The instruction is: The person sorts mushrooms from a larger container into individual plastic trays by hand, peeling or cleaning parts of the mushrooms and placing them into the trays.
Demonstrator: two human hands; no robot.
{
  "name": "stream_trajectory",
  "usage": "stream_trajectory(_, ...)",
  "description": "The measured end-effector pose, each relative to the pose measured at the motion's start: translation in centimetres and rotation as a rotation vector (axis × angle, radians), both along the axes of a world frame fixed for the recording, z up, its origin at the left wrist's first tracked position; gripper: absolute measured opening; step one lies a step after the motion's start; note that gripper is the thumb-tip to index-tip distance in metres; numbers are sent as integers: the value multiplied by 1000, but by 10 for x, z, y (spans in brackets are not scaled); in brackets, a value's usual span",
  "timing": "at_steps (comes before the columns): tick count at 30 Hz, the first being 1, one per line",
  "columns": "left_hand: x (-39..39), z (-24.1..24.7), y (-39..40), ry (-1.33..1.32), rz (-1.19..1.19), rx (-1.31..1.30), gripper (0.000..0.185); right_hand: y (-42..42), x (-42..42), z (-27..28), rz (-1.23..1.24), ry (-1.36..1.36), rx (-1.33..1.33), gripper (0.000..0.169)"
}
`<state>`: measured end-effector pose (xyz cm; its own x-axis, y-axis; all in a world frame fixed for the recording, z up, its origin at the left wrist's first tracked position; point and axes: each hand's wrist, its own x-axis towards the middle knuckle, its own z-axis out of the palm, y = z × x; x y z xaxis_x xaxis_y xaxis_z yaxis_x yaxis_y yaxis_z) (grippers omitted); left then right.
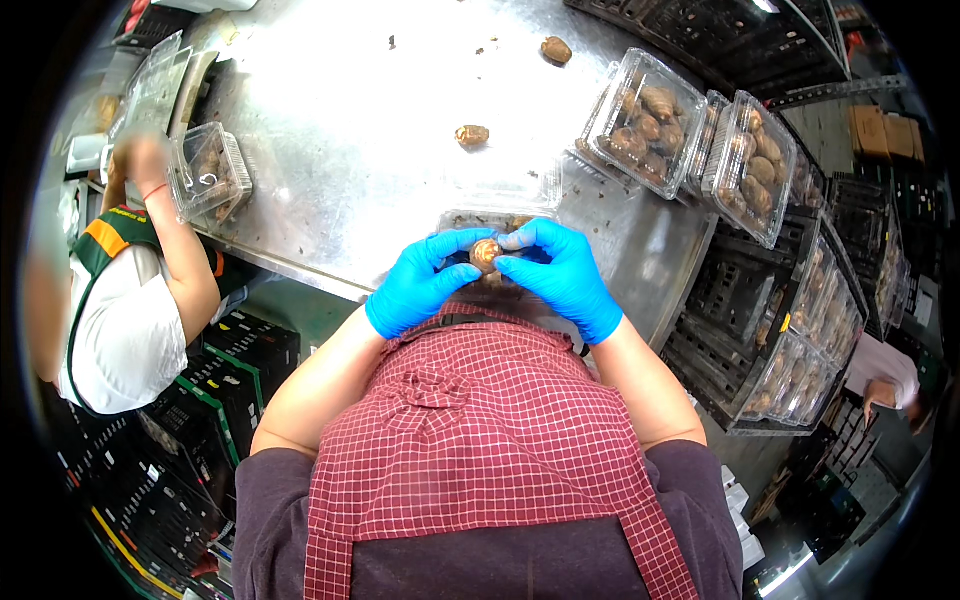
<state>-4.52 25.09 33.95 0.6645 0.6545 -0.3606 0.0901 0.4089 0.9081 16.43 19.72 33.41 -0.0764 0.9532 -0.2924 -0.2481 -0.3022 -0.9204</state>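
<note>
In blue gloves, my left hand and my right hand hold one small brown taro corm between their fingertips, one hand at each side. Beneath them, partly hidden by the hands, an opened clear plastic clamshell box rests near the edge of the metal table; at least one corm shows in it, and its lid leans away from me. Farther off on the tabletop lie two loose corms, one just beyond the lid and another farther back.
Filled clamshell boxes stand stacked at the table's right side. Black crates with more packed boxes are at the right. On the left, a co-worker reaches by another clamshell box; black crates stand below. Another person is far right.
</note>
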Motion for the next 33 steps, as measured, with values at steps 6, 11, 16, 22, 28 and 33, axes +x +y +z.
stream_trajectory(6,-1,0,0,-77,-4,-84,43,4,7,-5,57,119,-187,12)
stream_trajectory(11,11,2,-4,24,120,-81,40,1,4,-25,56,-95,-176,15)
stream_trajectory(16,10,4,-3,158,124,232,47,0,-1,-17,-26,142,-148,24)
stream_trajectory(22,14,-6,-8,10,239,171,51,-5,-9,-23,-64,344,-224,26)
stream_trajectory(28,14,-6,-5,48,216,256,44,-5,-13,-24,-47,410,-294,24)
stream_trajectory(33,19,-1,-2,148,177,481,41,-4,-16,-30,-111,168,-179,18)
